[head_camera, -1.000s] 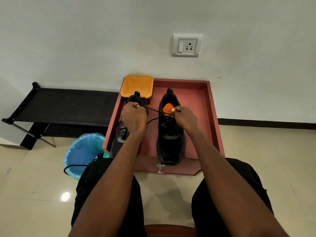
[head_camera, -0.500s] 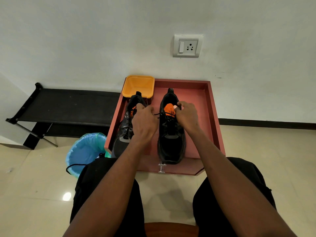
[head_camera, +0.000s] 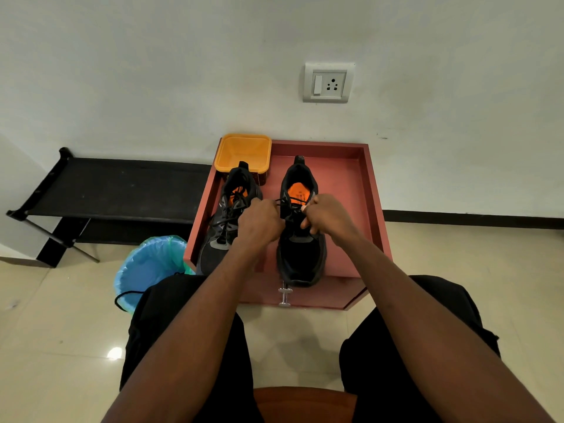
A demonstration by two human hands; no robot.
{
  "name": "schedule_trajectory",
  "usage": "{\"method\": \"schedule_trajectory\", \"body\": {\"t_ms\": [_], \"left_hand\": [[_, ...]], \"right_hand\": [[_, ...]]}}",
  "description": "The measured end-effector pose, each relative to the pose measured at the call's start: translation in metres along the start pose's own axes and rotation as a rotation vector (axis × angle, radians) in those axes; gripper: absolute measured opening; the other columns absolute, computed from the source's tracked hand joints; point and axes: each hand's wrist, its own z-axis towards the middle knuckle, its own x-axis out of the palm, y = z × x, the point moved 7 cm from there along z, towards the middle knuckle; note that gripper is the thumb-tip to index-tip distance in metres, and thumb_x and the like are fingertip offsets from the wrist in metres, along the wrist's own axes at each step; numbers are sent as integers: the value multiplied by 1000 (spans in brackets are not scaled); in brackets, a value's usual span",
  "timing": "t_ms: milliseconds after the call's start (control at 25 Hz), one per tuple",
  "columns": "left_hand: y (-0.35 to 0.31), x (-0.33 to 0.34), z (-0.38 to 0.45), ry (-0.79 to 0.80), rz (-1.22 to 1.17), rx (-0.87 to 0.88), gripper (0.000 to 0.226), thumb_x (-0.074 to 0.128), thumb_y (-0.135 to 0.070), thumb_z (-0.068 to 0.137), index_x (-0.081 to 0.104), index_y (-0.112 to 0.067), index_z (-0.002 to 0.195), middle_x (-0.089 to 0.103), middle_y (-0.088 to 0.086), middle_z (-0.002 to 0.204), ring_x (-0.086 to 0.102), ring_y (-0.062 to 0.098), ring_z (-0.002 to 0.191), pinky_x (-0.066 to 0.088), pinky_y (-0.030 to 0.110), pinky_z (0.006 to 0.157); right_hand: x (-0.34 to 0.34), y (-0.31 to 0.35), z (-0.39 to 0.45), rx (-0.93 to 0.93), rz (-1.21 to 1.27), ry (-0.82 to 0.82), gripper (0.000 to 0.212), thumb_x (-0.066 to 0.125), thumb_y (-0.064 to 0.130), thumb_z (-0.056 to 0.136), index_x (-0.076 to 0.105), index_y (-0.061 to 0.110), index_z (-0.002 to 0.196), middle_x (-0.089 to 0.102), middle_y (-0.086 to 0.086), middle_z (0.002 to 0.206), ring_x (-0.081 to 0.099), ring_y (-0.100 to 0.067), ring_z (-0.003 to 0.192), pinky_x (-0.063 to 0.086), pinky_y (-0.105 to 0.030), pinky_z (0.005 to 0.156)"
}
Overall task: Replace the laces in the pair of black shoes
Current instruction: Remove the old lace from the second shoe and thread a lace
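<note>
Tightening a black lace [head_camera: 282,205] at the top eyelets of the right-hand black shoe [head_camera: 300,239] in the red tray [head_camera: 370,190], the left hand [head_camera: 259,224] and right hand [head_camera: 326,216] each pinch an end; even tension would seat it best

White wall [head_camera: 183,71], glossy beige floor [head_camera: 61,346]

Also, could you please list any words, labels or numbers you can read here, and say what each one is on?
Orange insole of the right-hand black shoe: dark print, too small and blurred to read.
Side of the left-hand shoe: a small pale mark, unreadable.
Wall socket: no lettering visible.
</note>
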Motion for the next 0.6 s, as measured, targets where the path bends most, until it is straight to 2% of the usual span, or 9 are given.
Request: {"method": "schedule_trajectory", "body": {"t_ms": [120, 200, 240, 280, 360, 400, 480, 520, 600], "left_hand": [[-6, -1, -8, 56, 47, 53, 59, 60, -31, 94, 38, -31, 148, 42, 16, 139, 55, 37, 115, 46, 43, 87], [0, 7, -6, 118, 83, 11, 53, 58, -29, 95, 42, -26, 146, 40, 18, 137, 56, 38, 110, 46, 42, 84], [3, 10, -4, 113, 80, 0, 42, 57, -27, 94, 53, -18, 134, 44, 18, 132, 58, 37, 104, 47, 41, 80], [4, 9, -2, 103, 70, -7, 28, 58, -27, 92, 62, -9, 113, 51, 18, 124, 60, 34, 96, 47, 38, 74], [0, 4, -1, 131, 51, 21, 29, 63, -31, 90, 57, -7, 76, 63, 12, 94, 59, 26, 77, 43, 31, 58], [-5, 3, -2, 196, 15, 64, 32, 65, -32, 90, 53, -10, 69, 61, 7, 78, 56, 23, 69, 39, 28, 54], [-19, -2, -22, 401, -188, 141, 25, 65, -28, 90, 57, -10, 74, 51, 0, 64, 46, 16, 57, 33, 25, 48], [-24, -4, -37, 546, -288, 145, 21, 67, -28, 90, 64, -8, 84, 50, -1, 64, 41, 12, 53, 31, 23, 46], [-26, -5, -66, 817, -295, 172, 29, 70, -31, 89, 71, -8, 106, 52, -4, 68, 37, 6, 51, 29, 19, 45]], "right_hand": [[2, 5, -8, -50, -63, 5, 19, 51, 17, 100, 61, 1, 102, 74, -11, 78, 57, -17, 50, 50, -31, 57], [1, 5, -10, -55, -68, 16, 21, 50, 17, 101, 62, 0, 100, 74, -12, 81, 57, -15, 50, 50, -30, 59], [1, 5, -11, -56, -71, 20, 21, 50, 17, 101, 63, 1, 97, 75, -12, 82, 57, -14, 50, 50, -30, 59], [2, 5, -13, -57, -71, 24, 20, 50, 16, 101, 63, 2, 94, 75, -12, 83, 57, -14, 50, 50, -29, 59], [5, 5, -16, -30, -18, 42, 19, 51, 16, 100, 62, 6, 88, 75, -12, 84, 58, -14, 52, 49, -27, 54], [8, 5, -19, -5, 59, 71, 19, 52, 16, 100, 61, 7, 85, 74, -11, 83, 58, -14, 52, 47, -24, 50], [13, 8, -27, 31, 235, 161, 20, 56, 14, 98, 60, 8, 80, 69, -6, 72, 58, -12, 52, 46, -20, 47], [15, 11, -31, 29, 308, 209, 18, 59, 12, 96, 61, 8, 79, 67, -3, 67, 60, -12, 54, 48, -20, 51], [15, 17, -37, -7, 474, 271, 6, 63, 7, 92, 64, 6, 86, 70, -4, 72, 65, -14, 64, 52, -25, 65]]}}
